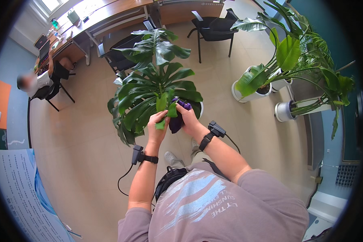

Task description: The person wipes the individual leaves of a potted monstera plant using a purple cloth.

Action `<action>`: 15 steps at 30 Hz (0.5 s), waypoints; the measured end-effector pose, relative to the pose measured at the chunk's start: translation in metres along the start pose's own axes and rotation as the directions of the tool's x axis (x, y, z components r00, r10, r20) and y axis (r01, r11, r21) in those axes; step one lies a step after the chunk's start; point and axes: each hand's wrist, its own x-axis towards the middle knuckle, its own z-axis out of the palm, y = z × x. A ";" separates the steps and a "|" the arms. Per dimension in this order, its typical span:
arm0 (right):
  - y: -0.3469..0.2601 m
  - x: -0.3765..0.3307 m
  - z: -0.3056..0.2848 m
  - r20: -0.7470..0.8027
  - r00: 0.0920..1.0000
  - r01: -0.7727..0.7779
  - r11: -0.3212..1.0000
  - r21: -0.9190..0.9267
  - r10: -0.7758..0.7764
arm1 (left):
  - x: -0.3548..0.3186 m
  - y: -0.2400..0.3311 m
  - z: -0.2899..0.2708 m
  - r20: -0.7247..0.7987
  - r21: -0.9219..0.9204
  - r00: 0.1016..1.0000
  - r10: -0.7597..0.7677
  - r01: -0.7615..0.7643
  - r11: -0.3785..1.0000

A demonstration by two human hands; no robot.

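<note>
A large monstera plant (pixel 159 82) with split dark green leaves stands in front of me. My left hand (pixel 157 124) is closed on the lower part of a brighter green leaf (pixel 162 103), at the plant's near side. My right hand (pixel 190 121), just to the right, grips a dark purple cloth (pixel 176 123). Part of the cloth bunches up above the fingers, and the rest hangs down between my hands, against the leaf. A white pot rim (pixel 201 109) shows beside the right hand; leaves hide most of the pot.
White pots (pixel 246 94) with tall leafy plants stand at the right, one planter (pixel 285 111) tipped on its side. Black chairs (pixel 214 34) and long desks (pixel 105 18) are at the back. A person (pixel 40 84) sits at the far left. A printed banner (pixel 24 193) is at lower left.
</note>
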 end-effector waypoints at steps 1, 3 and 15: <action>0.003 0.004 0.000 -0.019 0.999 -0.024 0.998 0.054 0.025 | 0.003 0.010 0.001 -0.012 0.028 0.999 -0.034 0.034 0.999; 0.015 0.013 -0.007 -0.066 0.993 -0.091 0.989 0.113 0.099 | 0.005 0.028 0.001 0.023 0.101 1.000 -0.002 0.000 0.995; 0.040 0.019 -0.022 0.039 0.984 -0.180 0.951 0.250 0.176 | 0.012 0.055 -0.021 0.521 0.175 0.850 -0.081 -0.013 0.985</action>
